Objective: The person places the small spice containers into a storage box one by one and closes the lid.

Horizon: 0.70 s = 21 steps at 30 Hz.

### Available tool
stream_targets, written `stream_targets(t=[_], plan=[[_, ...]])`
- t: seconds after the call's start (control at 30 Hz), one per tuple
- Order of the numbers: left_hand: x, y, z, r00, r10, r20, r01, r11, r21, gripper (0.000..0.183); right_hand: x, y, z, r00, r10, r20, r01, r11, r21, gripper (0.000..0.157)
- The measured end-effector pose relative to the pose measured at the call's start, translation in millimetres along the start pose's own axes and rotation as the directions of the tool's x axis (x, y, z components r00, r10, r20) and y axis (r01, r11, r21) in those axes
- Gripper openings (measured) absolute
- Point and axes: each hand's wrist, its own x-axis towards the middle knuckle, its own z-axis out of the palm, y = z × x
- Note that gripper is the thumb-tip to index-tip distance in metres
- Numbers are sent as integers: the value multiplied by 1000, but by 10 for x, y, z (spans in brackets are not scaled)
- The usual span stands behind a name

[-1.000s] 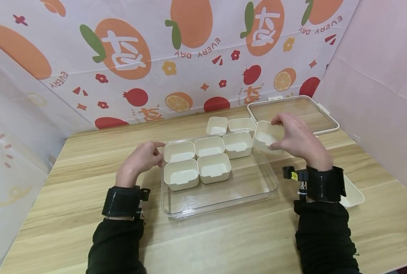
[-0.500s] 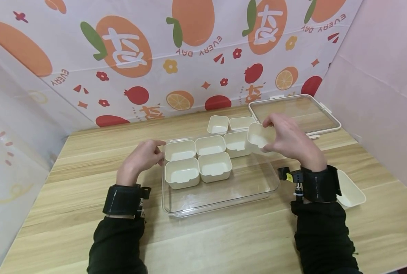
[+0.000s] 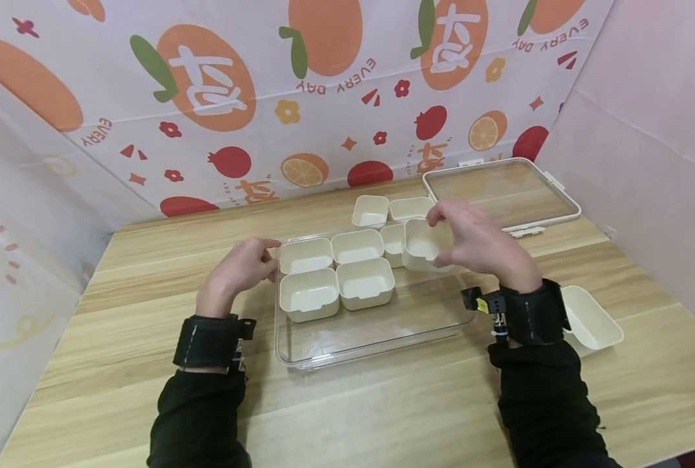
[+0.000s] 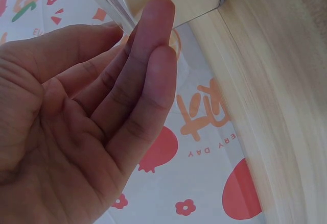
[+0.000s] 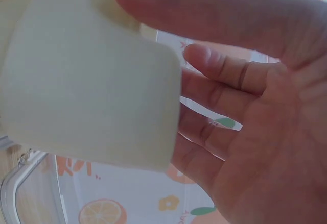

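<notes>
My right hand [image 3: 476,239] holds a small cream container [image 3: 422,244] by its rim, thumb at the near side and fingers at the far side. In the right wrist view the cream container [image 5: 92,86] appears large, with my thumb over its edge. It overlaps the back-row container [image 3: 393,242] in the head view. Below is a clear plastic box [image 3: 376,351], with more cream containers [image 3: 309,296] in two rows at its back left. My left hand [image 3: 238,273] grips the box's left rim near the back corner; in the left wrist view its fingers [image 4: 156,81] bend beside the wall.
Behind the box stand two cream containers [image 3: 370,211]. A clear lid with a white frame [image 3: 502,195] lies at the back right. Another cream container [image 3: 593,318] sits right of my right wrist. A fruit-printed cloth [image 3: 324,130] hangs along the table's back edge.
My right hand has carried the cream container left and slightly nearer, from the box's back right corner to over the back row's right end. My left hand stays at the rim.
</notes>
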Motion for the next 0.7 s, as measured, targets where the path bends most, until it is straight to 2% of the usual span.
stream_targets(t=[0.27,0.47,0.7], plan=[[-2,1,-15,1000,-3,1,3,1000,-5,42,35,-50,62,998,-42,51,42,999,-2,53],[-1,-6,-17,1000,-5,4,5,1000,-7,42,71,-81,125,988,-100,114,106,993,-50,46],[9,-11,-27,1000,4,4,-3,1000,-8,43,94,-111,172,983,-76,167,91,993,-81,42]])
